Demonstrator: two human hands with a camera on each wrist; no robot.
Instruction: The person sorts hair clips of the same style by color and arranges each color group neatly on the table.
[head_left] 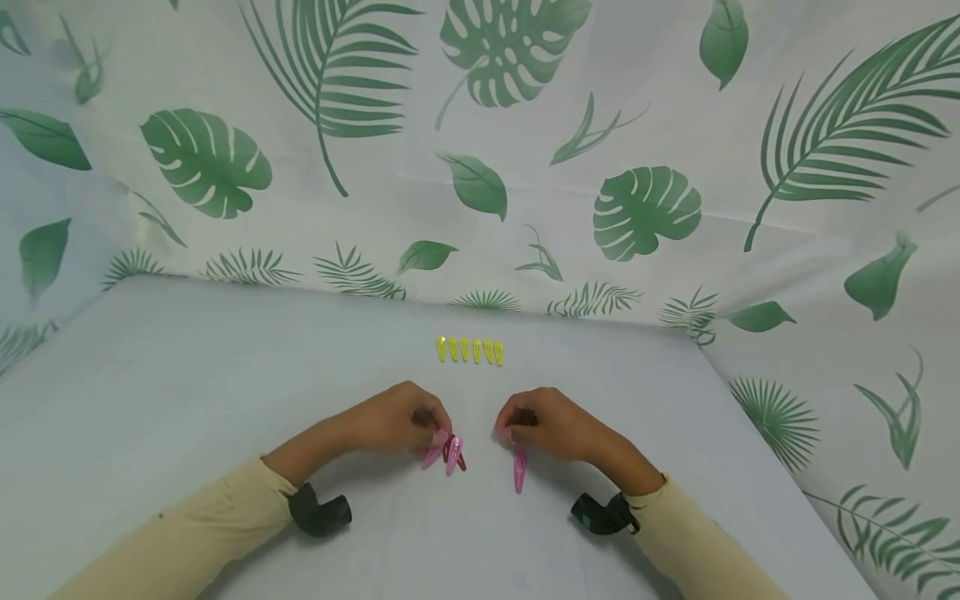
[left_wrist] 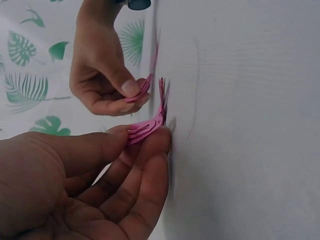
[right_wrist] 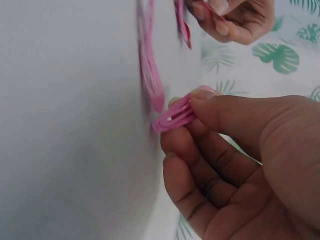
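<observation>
Between thumb and fingertips, my left hand pinches a pink snap hair clip low over the table. Right beside those fingertips lie a pink hair clip and a red hair clip, overlapping in the head view. My right hand pinches another pink hair clip by one end, close above the surface. A further pink clip rests on the table just below the right fingers. Part of the left-held clip is hidden by the fingers.
Toward the back of the white table, several yellow hair clips lie side by side in a row. A leaf-printed cloth rises behind the table and along its sides. Each wrist carries a black camera.
</observation>
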